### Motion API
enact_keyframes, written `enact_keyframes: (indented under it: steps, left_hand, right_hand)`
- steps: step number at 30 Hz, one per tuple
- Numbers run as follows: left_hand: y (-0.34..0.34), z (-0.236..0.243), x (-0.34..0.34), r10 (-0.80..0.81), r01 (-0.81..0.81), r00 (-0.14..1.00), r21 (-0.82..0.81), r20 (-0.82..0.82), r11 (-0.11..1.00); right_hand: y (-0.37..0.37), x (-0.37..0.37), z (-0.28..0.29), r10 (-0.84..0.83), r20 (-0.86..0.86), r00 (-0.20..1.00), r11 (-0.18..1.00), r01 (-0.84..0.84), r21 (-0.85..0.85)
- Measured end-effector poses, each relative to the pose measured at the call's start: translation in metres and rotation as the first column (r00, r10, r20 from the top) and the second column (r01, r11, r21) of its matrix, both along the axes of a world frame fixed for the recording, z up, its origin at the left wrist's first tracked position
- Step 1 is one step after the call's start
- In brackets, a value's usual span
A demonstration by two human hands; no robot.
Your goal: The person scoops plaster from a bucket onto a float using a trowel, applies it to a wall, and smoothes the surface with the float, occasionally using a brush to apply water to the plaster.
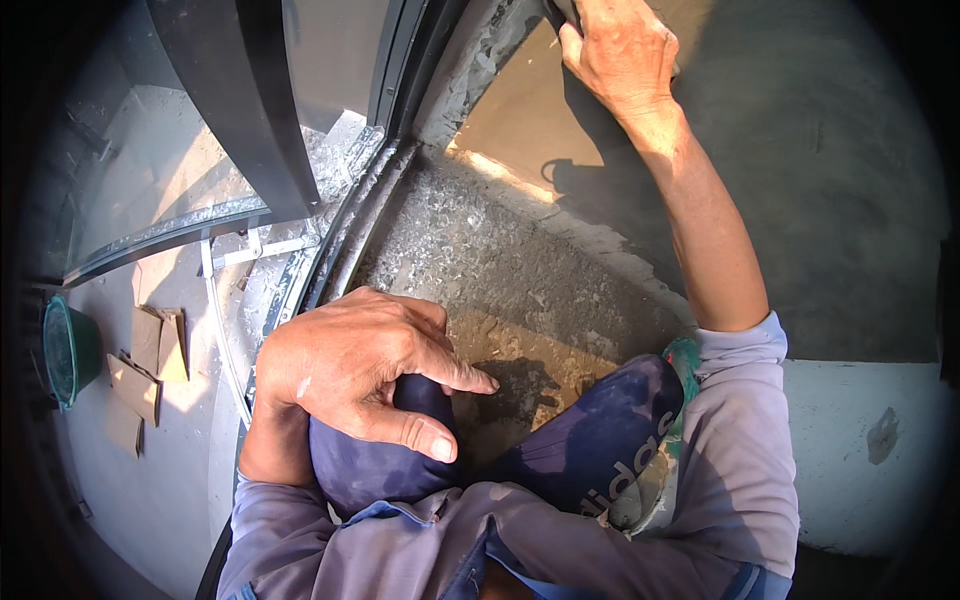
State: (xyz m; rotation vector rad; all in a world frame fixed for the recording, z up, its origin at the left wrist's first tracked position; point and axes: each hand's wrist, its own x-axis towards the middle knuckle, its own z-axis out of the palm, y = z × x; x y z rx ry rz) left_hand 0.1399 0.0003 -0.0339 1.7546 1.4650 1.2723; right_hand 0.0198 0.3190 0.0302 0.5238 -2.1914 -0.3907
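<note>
Far ahead, at the upper edge, my right hand (627, 55) is closed around a dark trowel (562, 14), mostly hidden beneath it. The arm is stretched out over a smooth grey cement surface (800, 190), part of it sunlit and the rest in shadow. My left hand (370, 365) rests on my left knee (425, 395), palm down and holding nothing. Its index finger and thumb are apart, the index pointing to the right. Between the cement and my knees lies a rough, speckled strip of concrete (500, 255).
At left stand a dark metal frame (240, 100) with glass and a splashed metal track (365, 215). A white hinged arm (225, 320) joins the frame. Beyond are a green bucket (72, 350) and cardboard pieces (150, 350). A pale slab (840, 440) lies at right.
</note>
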Motion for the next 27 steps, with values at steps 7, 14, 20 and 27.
enact_keyframes:
  steps: [7,14,20,27]
  left_hand:
    - [-0.019,0.004,0.003,0.051,-0.051,0.999,0.036,-0.007,0.998]
    - [-0.007,0.001,-0.003,-0.007,0.007,1.000,-0.018,0.008,1.000]
    - [-0.014,-0.005,-0.001,0.013,-0.014,0.999,0.033,0.042,0.999]
    - [0.001,0.003,-0.014,-0.076,0.076,0.995,0.003,0.063,0.997]
  right_hand:
    - [0.032,0.083,-0.202,-0.235,0.571,0.787,0.930,0.011,0.368]
    - [-0.016,0.034,-0.082,-0.099,0.339,0.936,0.985,0.044,0.164]
    - [0.018,0.031,-0.173,-0.075,0.425,0.902,0.953,-0.061,0.298]
    - [0.089,0.134,-0.165,-0.441,0.712,0.546,0.871,0.070,0.486]
